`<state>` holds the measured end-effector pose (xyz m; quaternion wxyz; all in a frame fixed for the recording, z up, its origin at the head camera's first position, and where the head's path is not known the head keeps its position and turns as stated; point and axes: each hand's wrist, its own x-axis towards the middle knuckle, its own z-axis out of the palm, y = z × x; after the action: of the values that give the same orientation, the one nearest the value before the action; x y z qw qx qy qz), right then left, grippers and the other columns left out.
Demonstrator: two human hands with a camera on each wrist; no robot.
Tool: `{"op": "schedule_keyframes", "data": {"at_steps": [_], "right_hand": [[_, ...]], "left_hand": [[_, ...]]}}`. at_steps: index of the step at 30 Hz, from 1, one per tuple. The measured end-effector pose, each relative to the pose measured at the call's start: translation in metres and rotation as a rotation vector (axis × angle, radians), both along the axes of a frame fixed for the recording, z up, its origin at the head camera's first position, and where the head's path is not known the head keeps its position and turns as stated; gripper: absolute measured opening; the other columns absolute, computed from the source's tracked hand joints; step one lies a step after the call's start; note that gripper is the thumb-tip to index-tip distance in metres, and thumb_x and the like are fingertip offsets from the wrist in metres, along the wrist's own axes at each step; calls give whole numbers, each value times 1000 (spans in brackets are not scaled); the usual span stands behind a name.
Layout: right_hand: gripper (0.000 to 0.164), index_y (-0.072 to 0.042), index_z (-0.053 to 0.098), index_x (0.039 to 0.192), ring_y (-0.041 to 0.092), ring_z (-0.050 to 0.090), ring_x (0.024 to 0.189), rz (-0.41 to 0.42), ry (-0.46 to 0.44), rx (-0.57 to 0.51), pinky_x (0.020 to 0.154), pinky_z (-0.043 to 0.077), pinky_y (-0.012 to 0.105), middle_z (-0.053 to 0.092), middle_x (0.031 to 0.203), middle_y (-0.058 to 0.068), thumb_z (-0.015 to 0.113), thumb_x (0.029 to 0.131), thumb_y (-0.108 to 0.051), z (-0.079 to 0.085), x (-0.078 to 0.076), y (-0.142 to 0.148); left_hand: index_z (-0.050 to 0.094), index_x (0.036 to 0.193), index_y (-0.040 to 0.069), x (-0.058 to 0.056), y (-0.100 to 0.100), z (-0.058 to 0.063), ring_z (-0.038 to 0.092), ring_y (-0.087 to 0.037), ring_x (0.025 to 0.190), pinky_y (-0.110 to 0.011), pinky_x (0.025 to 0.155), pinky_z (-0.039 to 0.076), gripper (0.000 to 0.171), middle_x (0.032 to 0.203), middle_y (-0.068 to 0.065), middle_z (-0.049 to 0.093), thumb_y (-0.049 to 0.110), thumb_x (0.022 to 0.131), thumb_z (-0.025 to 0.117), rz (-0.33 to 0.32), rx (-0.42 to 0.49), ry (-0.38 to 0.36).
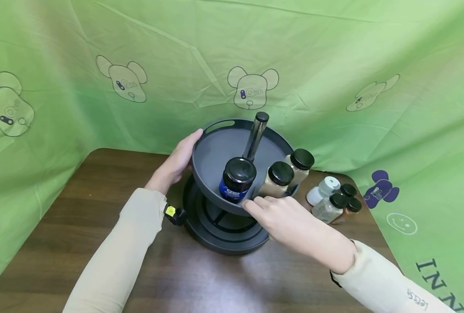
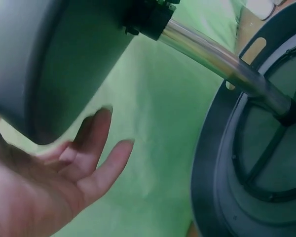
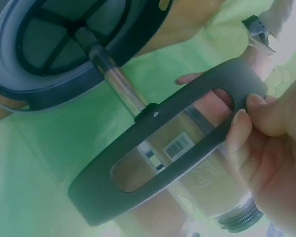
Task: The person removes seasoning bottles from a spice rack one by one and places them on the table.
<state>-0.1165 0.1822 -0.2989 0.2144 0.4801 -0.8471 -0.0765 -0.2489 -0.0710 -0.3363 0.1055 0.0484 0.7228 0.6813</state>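
Note:
A dark grey two-tier turntable rack [image 1: 216, 152] stands on the table, its round upper tray tilted above the base on a metal post [image 2: 212, 54]. My left hand [image 1: 179, 158] holds the upper tray's left side, thumb by the rim and the other fingers [image 2: 106, 173] curving below it. At the front rim, my right hand [image 1: 280, 219] pinches the edge beside a handle slot, fingertips [image 3: 239, 126] showing in the right wrist view. On the upper tray stand a black-lidded jar with a blue label [image 1: 237, 178] and two black-lidded bottles of pale seasoning [image 1: 275, 184].
Several small seasoning bottles [image 1: 327, 208] with white and black lids cluster on the table at the right. The lower tray [image 1: 226, 245] sits under the tilted one. Green cloth [image 1: 177, 52] surrounds the back and sides of the wooden table [image 1: 118, 187].

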Motion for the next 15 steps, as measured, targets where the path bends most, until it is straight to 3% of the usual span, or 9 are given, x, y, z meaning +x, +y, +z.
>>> {"op": "schedule_keyframes", "data": {"at_steps": [4, 8, 11, 15], "right_hand": [[39, -15, 52, 93, 10, 47, 58, -2, -49, 10, 42, 33, 23, 49, 70, -6, 59, 65, 11, 4, -2, 5], [43, -16, 51, 92, 10, 46, 58, 3, -102, 28, 43, 31, 22, 50, 71, -6, 60, 61, 12, 9, -5, 9], [46, -17, 51, 94, 11, 49, 60, 9, -135, 45, 44, 33, 23, 52, 73, -7, 60, 59, 13, 11, -7, 12], [49, -17, 53, 97, 13, 52, 63, 14, -157, 56, 46, 36, 25, 56, 76, -6, 60, 59, 13, 13, -8, 12]], "left_hand": [[46, 121, 15, 1, 0, 12, 50, -15, 65, -27, 59, 44, 59, 89, -3, 50, 64, 89, 34, 73, -90, 34], [38, 137, 16, 2, 5, 23, 52, -22, 103, -37, 87, 45, 66, 124, -6, 48, 63, 91, 32, 77, -183, 50], [29, 144, 19, 2, 10, 28, 36, -23, 131, -41, 107, 31, 64, 146, -2, 34, 59, 94, 27, 69, -291, 84], [25, 146, 25, 1, 12, 30, 19, -20, 141, -42, 114, 21, 52, 153, 4, 22, 48, 99, 20, 51, -363, 115]]}}
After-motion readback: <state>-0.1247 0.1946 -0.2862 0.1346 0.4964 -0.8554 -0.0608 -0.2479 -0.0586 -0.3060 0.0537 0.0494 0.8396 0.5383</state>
